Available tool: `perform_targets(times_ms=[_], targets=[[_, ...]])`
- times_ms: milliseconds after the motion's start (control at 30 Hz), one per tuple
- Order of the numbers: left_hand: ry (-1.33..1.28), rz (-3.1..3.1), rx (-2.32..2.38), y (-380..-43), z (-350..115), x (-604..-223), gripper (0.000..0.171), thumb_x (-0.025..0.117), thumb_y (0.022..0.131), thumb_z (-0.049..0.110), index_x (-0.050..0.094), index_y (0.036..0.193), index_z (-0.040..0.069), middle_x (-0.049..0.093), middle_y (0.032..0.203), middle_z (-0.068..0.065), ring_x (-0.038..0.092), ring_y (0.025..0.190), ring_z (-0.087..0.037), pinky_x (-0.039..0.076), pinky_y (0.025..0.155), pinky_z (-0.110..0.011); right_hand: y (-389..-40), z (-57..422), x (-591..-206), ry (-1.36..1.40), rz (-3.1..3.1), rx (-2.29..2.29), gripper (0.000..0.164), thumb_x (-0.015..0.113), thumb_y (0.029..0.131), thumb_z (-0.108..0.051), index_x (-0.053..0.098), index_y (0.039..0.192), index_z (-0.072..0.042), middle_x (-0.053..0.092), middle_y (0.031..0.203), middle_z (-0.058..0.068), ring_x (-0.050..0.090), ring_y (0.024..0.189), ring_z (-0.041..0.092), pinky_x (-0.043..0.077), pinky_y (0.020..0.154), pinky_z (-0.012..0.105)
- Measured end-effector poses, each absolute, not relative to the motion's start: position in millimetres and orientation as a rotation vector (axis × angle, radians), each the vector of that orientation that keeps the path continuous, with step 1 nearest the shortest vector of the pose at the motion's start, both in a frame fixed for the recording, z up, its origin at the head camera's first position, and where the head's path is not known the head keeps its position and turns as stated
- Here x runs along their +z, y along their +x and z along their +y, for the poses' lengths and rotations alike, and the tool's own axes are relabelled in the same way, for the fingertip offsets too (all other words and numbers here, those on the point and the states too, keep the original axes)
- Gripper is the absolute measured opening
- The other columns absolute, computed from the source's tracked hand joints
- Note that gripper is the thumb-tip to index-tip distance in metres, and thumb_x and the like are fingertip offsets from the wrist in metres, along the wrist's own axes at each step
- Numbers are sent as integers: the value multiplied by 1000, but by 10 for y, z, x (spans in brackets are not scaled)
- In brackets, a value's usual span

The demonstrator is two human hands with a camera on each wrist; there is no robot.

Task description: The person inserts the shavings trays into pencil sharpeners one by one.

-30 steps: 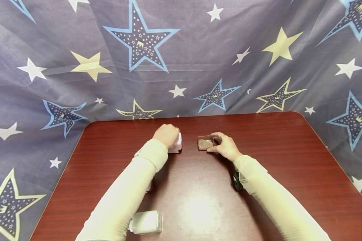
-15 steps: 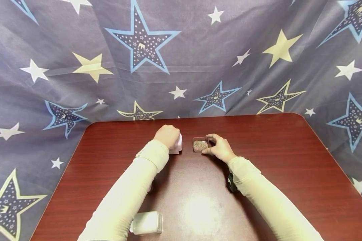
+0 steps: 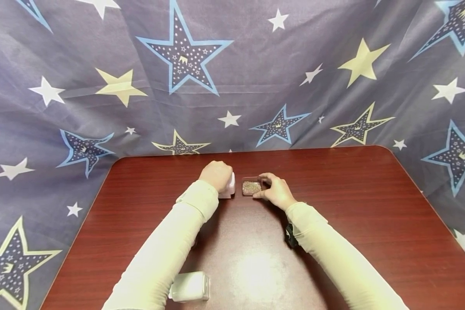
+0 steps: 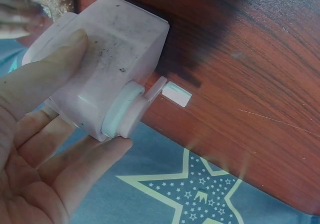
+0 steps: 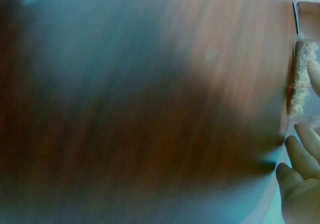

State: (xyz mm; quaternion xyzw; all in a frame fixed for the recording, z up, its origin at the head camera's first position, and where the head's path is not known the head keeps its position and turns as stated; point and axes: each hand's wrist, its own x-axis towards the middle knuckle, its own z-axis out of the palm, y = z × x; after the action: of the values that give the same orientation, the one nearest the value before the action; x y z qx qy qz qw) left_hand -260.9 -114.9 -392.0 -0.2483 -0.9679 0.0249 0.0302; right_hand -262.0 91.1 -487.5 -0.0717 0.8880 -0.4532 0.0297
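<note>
My left hand grips a pale pink crank pencil sharpener at the far middle of the table. Its thumb lies on the body and the fingers curl underneath; a round collar and a crank with a white knob show in the left wrist view. My right hand holds a small clear shavings drawer between thumb and fingers, close to the right of the sharpener but apart from it. Pencil shavings fill part of the drawer. In the right wrist view only part of that hand shows, at the right edge.
A white bottle-like container lies on its side near the front of the dark red table, partly behind the left sleeve. A grey cloth with stars hangs beyond the table's far edge.
My right hand has moved left with the shavings drawer, closing most of the gap to the pencil sharpener. My left hand holds the sharpener in nearly the same place.
</note>
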Motion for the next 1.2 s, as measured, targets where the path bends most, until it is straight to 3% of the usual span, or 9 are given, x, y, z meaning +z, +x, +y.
perform_targets(times_ms=[367, 1200], targets=[[-748, -2984, 91, -2563, -1130, -3872, 12, 66, 78, 1, 77, 83, 2, 75, 86, -17, 72, 82, -35, 58, 76, -45, -2605, 780, -4868, -214, 2653, -1517, 70, 89, 64, -14, 65, 128, 4, 71, 124, 19, 67, 117, 32, 49, 101, 40], [-726, -2988, 115, -2581, -1124, -3893, 12, 68, 77, 5, 78, 83, 3, 76, 85, -16, 72, 81, -34, 59, 76, -44, -2581, 581, -4856, -274, 2618, -1553, 69, 89, 64, -11, 65, 126, 6, 71, 124, 21, 68, 115, 32, 51, 98, 39]])
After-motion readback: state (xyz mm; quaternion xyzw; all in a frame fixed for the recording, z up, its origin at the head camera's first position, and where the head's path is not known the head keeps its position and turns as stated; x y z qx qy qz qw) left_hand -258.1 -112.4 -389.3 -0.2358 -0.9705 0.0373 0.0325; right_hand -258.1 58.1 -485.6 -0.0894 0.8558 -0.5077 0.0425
